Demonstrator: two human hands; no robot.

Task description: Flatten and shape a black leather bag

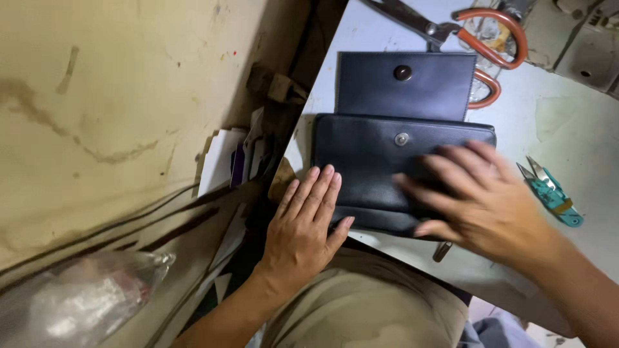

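Both the left hand and right hand lie flat, fingers spread, on the black purse, which appears soft, light, best gripped by its edges.

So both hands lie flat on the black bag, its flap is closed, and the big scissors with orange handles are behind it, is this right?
Not quite: the flap is open, folded back, as the head view shows. Both the left hand and right hand do lie on the black bag, with the orange-handled scissors behind it.
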